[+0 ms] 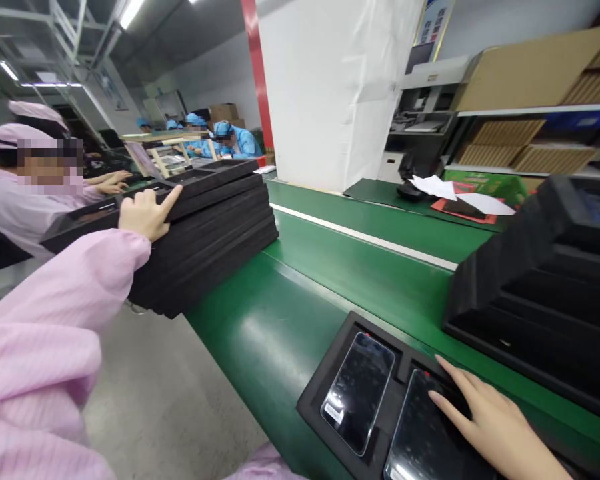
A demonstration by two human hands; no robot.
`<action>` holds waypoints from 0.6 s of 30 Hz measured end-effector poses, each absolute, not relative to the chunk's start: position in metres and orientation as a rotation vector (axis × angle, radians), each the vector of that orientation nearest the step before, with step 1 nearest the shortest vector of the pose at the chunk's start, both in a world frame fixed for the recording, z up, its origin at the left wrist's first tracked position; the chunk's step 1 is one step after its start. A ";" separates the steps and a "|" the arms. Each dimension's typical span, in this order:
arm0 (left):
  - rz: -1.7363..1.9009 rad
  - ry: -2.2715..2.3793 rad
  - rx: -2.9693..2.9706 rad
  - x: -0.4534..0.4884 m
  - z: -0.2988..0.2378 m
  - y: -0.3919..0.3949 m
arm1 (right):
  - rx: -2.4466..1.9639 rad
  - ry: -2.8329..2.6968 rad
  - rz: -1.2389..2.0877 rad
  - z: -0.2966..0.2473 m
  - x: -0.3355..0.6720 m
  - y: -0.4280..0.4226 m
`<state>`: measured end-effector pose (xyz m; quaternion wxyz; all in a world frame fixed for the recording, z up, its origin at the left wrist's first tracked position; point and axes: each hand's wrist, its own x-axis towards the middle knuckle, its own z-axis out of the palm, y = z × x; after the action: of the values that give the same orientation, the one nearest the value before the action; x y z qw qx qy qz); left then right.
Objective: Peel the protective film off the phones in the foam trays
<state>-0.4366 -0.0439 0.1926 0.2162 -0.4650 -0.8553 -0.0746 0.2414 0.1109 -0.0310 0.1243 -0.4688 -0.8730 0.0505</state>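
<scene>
My left hand (147,212), in a pink sleeve, rests on top of a stack of black foam trays (215,233) at the near edge of the green conveyor belt (330,280); its forefinger is stretched out and the other fingers curl on the top tray's edge. My right hand (485,417) lies flat with fingers spread on the right phone (420,440) in a black foam tray (330,380) at the bottom. A second phone (359,390) lies in the slot to its left, screen up.
A tilted stack of black trays (540,280) stands at the right on the belt. Papers (455,193) and shelves of cardboard (530,73) are behind it. A co-worker in pink (25,200) sits at the left; others in blue (230,140) work far back.
</scene>
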 end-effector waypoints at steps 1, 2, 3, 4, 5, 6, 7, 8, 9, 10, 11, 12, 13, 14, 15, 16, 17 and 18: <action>-0.177 -2.362 -1.261 -0.435 0.196 -0.044 | -1.374 -2.555 0.148 -0.028 0.240 0.111; -0.152 -2.334 -1.230 -0.434 0.199 -0.044 | -1.375 -2.554 0.135 -0.023 0.237 0.112; -0.144 -2.286 -1.206 -0.433 0.203 -0.044 | -1.363 -2.548 0.119 -0.016 0.233 0.112; -0.157 -2.224 -1.196 -0.431 0.207 -0.043 | -1.337 -2.541 0.116 -0.008 0.225 0.112; -0.178 -2.159 -1.192 -0.428 0.211 -0.043 | -1.296 -2.530 0.136 0.003 0.215 0.111; -0.197 -2.102 -1.194 -0.423 0.216 -0.043 | -1.248 -2.514 0.192 0.014 0.202 0.110; -0.207 -2.058 -1.199 -0.416 0.220 -0.042 | -1.185 -2.500 0.306 0.027 0.185 0.109; -0.208 -2.027 -1.209 -0.406 0.224 -0.041 | -1.127 -2.465 0.451 0.039 0.165 0.106; -0.201 -2.005 -1.223 -0.395 0.228 -0.039 | -1.077 -2.421 0.624 0.052 0.142 0.103; -0.185 -1.983 -1.246 -0.382 0.231 -0.037 | -1.032 -2.356 0.832 0.064 0.117 0.099; -0.166 -1.957 -1.273 -0.368 0.233 -0.034 | -0.988 -2.257 1.080 0.076 0.091 0.093; -0.148 -1.920 -1.303 -0.353 0.234 -0.031 | -0.942 -2.114 1.348 0.088 0.064 0.088; -0.129 -1.875 -1.337 -0.337 0.234 -0.028 | -0.890 -1.939 1.570 0.100 0.037 0.082; -0.110 -1.821 -1.371 -0.321 0.233 -0.024 | -0.815 -1.768 1.732 0.111 0.012 0.076; -0.089 -1.758 -1.408 -0.305 0.230 -0.021 | -0.747 -1.594 1.845 0.122 -0.012 0.071; -0.065 -1.687 -1.453 -0.290 0.225 -0.017 | -0.667 -1.440 1.932 0.132 -0.034 0.067; -0.048 -1.604 -1.498 -0.275 0.219 -0.014 | -0.600 -1.317 1.988 0.141 -0.054 0.065; -0.033 -1.516 -1.555 -0.261 0.211 -0.010 | -0.566 -1.229 1.990 0.148 -0.071 0.065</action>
<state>-0.2610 -0.0097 0.2113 0.4659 -0.6334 -0.6177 -0.0132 -0.0707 0.0654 0.1476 0.3594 -0.2194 -0.4766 0.7718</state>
